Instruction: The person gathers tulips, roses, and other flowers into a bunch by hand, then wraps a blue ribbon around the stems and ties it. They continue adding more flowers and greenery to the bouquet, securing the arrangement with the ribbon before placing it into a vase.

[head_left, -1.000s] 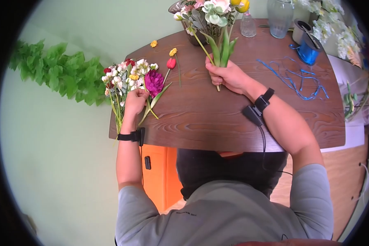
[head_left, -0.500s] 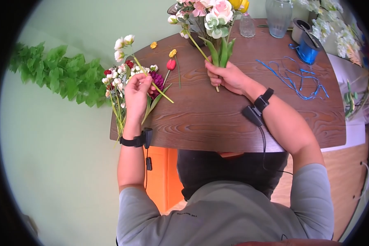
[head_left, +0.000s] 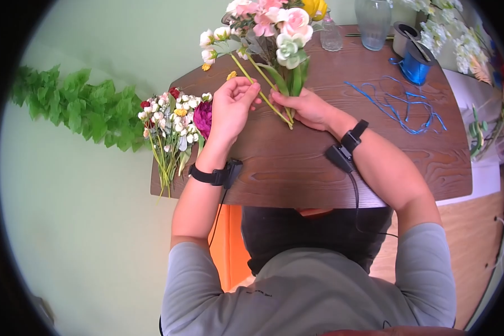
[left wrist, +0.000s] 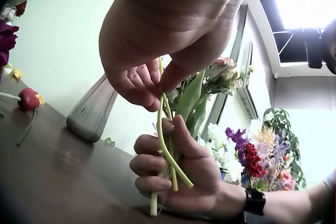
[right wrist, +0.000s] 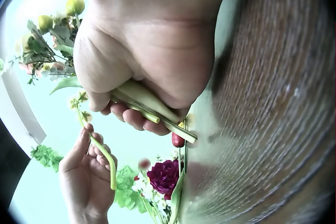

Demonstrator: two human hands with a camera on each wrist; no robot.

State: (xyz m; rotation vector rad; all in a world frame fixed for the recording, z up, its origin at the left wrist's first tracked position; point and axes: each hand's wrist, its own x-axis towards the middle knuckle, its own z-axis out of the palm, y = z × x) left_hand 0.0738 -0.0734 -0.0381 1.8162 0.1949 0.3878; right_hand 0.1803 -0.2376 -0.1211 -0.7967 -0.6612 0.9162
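Observation:
Between thumb and fingers, my left hand (head_left: pixel 234 106) pinches the green stem of a white flower sprig (head_left: pixel 208 39). The stem slants down to the right, its lower end crossing in front of my right hand (head_left: pixel 309 109). That hand grips a bouquet by its gathered stems, with a pink rose (head_left: pixel 294 23), a pale green succulent-like bloom (head_left: pixel 289 51), yellow tulips (head_left: pixel 315 8) and long green leaves (head_left: pixel 299 77) above the fist. In the right wrist view, cut stem ends (right wrist: pixel 181 132) stick out below the fist, and the sprig's curved stem (right wrist: pixel 109 158) hangs free beside them.
White and red flowers (head_left: pixel 171 115) and a purple bloom (head_left: pixel 203 119) lie on the wooden table (head_left: pixel 330 173) at left. A red tulip (left wrist: pixel 29 99) lies nearby. Behind stand glass vases (head_left: pixel 373 25) and a blue ribbon spool (head_left: pixel 417 64); loose ribbon (head_left: pixel 400 106) lies at right.
My left hand has lifted the white sprig from the flower pile and carried it right, up beside the bouquet. The bouquet has tilted slightly left while my right hand stays almost in place.

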